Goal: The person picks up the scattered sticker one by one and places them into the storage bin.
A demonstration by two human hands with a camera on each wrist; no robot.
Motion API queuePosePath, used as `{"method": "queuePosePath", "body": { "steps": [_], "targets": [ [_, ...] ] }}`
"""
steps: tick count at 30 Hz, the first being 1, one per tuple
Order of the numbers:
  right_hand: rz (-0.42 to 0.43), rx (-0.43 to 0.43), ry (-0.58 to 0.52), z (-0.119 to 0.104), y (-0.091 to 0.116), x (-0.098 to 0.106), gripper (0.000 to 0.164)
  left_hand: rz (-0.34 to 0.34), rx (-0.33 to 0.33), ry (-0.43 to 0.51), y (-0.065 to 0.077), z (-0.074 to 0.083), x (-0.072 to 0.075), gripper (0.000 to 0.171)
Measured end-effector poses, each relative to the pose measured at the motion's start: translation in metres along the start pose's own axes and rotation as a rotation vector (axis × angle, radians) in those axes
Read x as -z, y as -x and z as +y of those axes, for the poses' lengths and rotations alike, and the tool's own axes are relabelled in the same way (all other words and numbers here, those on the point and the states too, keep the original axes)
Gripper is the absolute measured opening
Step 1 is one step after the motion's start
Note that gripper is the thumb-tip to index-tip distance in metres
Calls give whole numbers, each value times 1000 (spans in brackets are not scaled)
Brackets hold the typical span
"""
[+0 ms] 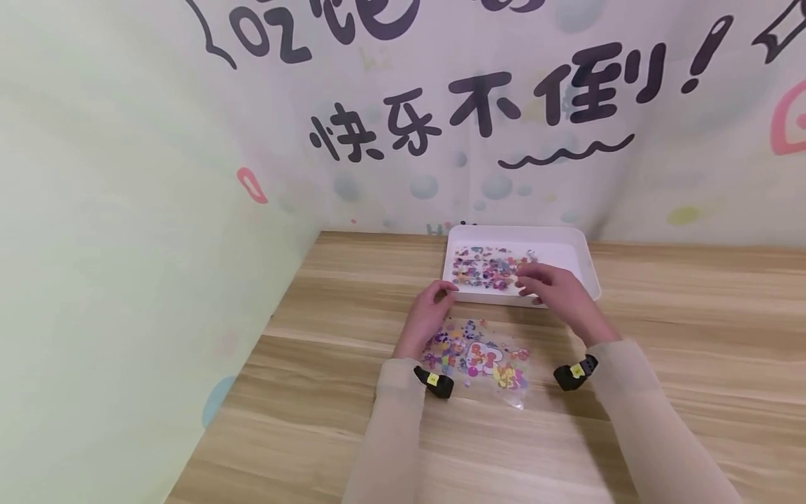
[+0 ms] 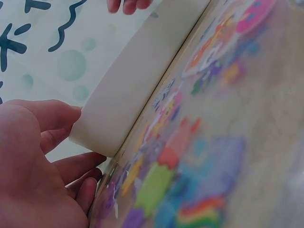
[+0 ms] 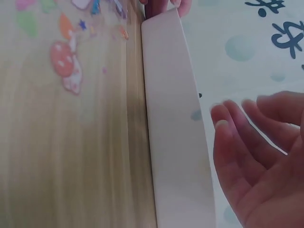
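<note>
A shallow white tray (image 1: 567,245) stands at the back of the table, with many small colourful pieces (image 1: 485,269) inside its left part. My left hand (image 1: 431,315) grips the tray's near left corner, fingertips on the rim and the wall, as the left wrist view shows close up. Over the tray's right half hovers my right hand (image 1: 557,290), its fingers loosely bent; nothing shows between them in the right wrist view. In front of the tray, partly behind my left wrist, lies clear plastic (image 1: 518,400) with bright cartoon stickers (image 1: 485,358).
The wooden table (image 1: 302,392) extends to both sides and toward me. A printed cloth wall (image 1: 403,203) with large dark characters rises right behind the tray. Another pale wall (image 1: 126,280) borders the table on the left.
</note>
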State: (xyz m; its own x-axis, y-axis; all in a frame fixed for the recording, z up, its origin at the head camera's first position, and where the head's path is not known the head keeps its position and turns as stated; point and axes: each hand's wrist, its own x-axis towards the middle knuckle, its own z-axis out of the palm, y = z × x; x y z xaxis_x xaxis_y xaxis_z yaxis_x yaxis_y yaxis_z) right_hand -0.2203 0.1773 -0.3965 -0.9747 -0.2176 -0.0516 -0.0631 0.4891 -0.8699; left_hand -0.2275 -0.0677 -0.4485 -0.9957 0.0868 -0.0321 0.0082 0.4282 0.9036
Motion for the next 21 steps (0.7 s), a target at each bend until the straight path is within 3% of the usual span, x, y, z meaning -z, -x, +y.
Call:
{"method": "queuePosePath", "body": {
  "steps": [8,14,21],
  "targets": [
    [-105,49,141,-4,28,-6,36,6,2,-11,1,0,1,17],
    [-103,109,269,-2,43,-13,29,13,9,-16,1,-1,3,16],
    [-115,152,331,3,51,-19,29,8,1,-4,0,0,0,14]
  ]
}}
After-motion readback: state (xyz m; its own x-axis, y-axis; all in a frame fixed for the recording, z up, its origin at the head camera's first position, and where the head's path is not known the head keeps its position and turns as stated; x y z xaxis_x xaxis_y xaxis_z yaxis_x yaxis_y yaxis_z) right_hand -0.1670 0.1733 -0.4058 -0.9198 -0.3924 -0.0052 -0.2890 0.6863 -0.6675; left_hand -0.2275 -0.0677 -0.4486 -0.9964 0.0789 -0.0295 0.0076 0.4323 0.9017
